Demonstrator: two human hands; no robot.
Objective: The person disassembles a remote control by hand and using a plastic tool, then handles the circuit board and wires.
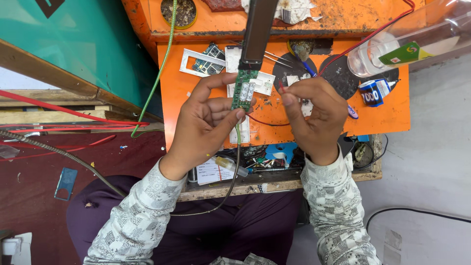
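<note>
The left hand [206, 122] has its grip clamped on a narrow green circuit board [244, 89], thumb tip pressed at the board's lower end and forefinger arched over its left edge. The board stands upright in the air above the orange bench [382, 120], and its upper end meets a long dark bar-shaped casing [259, 32] that runs up and out of view; whether board and casing are joined there I cannot tell.

Just to the right of the board, the right hand [314, 115] pinches its thumb and forefinger together on the end of a thin red wire [267, 122], which loops down and back below the board. The wire's tip sits near the board, not visibly on it, so I judge that the wire is not yet attached.

Behind the board on the bench lie a white plastic frame [189, 61] and a second small circuit board [210, 59]. Well to the right of the board are a clear plastic bottle [417, 41] and a blue-and-white roll of tape [374, 92].
</note>
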